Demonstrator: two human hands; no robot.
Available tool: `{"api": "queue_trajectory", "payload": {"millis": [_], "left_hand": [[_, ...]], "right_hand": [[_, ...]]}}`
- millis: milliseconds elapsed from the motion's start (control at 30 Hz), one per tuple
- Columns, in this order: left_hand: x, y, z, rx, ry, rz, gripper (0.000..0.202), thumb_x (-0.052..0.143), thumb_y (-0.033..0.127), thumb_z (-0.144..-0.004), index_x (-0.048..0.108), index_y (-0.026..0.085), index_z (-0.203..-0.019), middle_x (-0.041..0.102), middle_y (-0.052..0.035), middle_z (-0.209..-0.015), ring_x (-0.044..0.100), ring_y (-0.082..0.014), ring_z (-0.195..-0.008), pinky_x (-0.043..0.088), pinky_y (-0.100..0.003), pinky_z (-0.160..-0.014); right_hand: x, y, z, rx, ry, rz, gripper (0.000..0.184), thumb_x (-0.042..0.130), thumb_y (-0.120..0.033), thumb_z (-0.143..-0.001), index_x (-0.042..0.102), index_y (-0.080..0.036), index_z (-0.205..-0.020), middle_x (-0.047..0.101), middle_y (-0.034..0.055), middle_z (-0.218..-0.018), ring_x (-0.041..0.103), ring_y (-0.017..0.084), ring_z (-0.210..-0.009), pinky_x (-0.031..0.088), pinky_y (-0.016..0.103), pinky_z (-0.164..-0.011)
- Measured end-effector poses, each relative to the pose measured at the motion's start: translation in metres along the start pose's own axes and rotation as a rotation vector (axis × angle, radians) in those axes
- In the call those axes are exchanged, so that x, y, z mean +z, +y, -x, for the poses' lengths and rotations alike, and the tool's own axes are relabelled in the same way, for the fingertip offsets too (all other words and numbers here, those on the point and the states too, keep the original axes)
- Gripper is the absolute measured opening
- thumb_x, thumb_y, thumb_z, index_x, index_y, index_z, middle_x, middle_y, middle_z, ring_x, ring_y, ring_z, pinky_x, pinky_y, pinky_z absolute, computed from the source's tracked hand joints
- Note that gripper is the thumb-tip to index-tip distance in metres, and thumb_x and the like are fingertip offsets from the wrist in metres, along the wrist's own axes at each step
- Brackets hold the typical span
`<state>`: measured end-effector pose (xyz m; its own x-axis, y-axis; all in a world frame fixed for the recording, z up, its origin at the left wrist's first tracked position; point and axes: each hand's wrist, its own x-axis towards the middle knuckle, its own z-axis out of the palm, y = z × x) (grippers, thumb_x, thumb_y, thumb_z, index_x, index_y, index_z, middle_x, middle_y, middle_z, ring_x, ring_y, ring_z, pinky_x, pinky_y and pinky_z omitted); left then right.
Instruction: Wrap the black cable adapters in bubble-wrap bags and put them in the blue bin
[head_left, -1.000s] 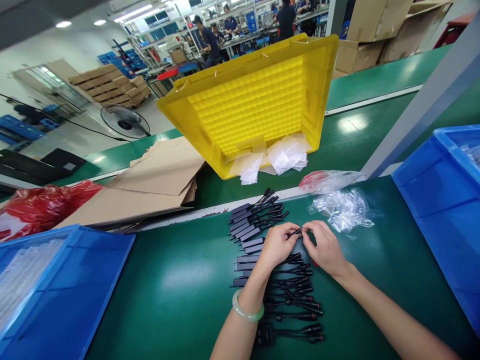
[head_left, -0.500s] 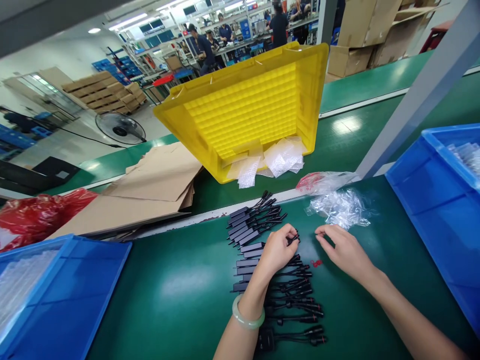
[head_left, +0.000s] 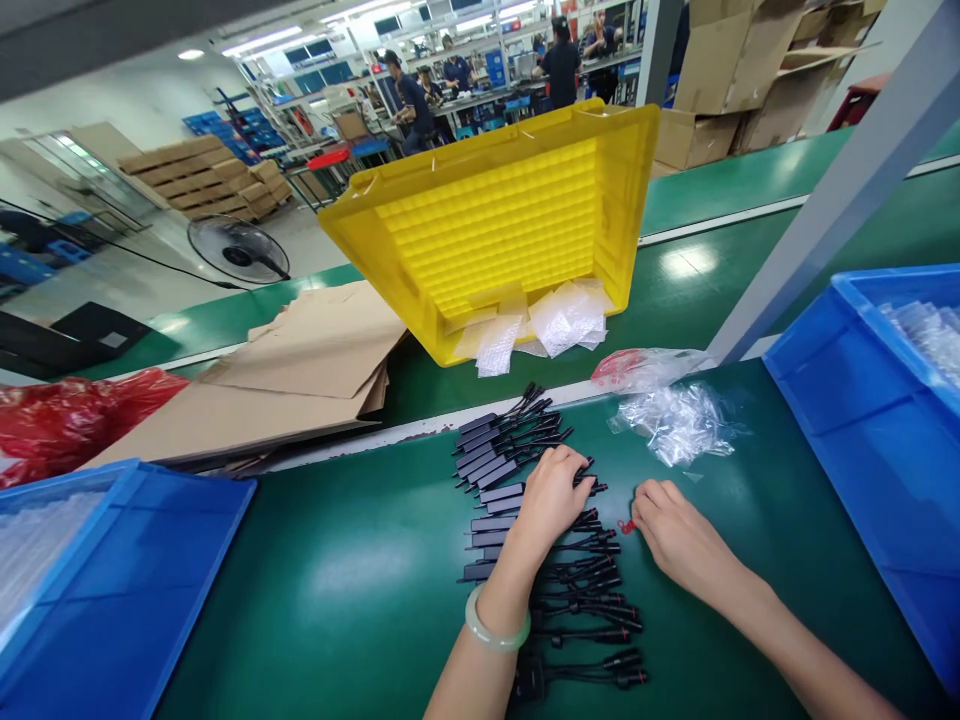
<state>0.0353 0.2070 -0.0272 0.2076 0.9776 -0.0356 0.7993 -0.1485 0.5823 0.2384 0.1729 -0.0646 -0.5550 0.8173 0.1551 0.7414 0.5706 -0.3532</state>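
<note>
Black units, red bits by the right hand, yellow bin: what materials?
Black units: likely plastic housings, satin, from the soft sheen on their flat faces. Red bits: perhaps rubber or plastic; too small to tell finish. Yellow bin: probably moulded plastic, semi-gloss, given the one-colour grid and soft highlights.

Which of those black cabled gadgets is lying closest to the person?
The bottom black gadget, at the near end of the column, its body partly hidden by the left forearm. The other gadgets lie farther up, toward the yellow bin.

Slim black boxes with short cables (head_left: pixel 493 524) lie flat in a column, beside small, clustered red rings (head_left: pixel 626 526).
</note>
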Motion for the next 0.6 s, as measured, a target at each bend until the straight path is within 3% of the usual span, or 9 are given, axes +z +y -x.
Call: {"api": "queue_trajectory", "payload": {"millis": [200,333,600], "left_hand": [[0.004,0.005,0.000,-0.013,-0.036,-0.139,0.021,0.063,0.021,-0.083,0.064,0.016,-0.104,0.064,-0.0098,-0.102,0.055,-0.0286,-0.102,0.049,-0.040,-0.085],[0.002,0.005,0.001,0.020,-0.047,-0.157,0.018,0.059,0.016,-0.086,0.065,0.020,-0.102,0.065,-0.0080,-0.098,0.055,-0.0258,-0.100,0.049,-0.036,-0.083],[-0.001,-0.002,-0.001,0.013,0.023,0.034,0.017,0.049,0.017,-0.091,0.063,0.021,-0.099,0.069,-0.0048,-0.096,0.062,-0.0207,-0.091,0.047,-0.032,-0.083]], "right_hand": [[0.002,-0.006,-0.003,-0.016,-0.040,0.125,0.021,0.043,0.001,-0.085,0.055,-0.015,-0.080,0.054,0.0097,-0.089,0.047,0.024,-0.079,0.045,0.036,-0.067],[0.000,-0.005,-0.001,-0.055,-0.041,0.107,0.021,0.043,0.001,-0.085,0.054,-0.016,-0.079,0.054,0.0094,-0.090,0.046,0.023,-0.078,0.043,0.034,-0.064],[0.010,0.003,-0.019,0.029,0.149,0.000,0.023,0.039,-0.002,-0.087,0.053,-0.018,-0.078,0.055,0.0105,-0.087,0.047,0.026,-0.081,0.043,0.037,-0.068]]}}
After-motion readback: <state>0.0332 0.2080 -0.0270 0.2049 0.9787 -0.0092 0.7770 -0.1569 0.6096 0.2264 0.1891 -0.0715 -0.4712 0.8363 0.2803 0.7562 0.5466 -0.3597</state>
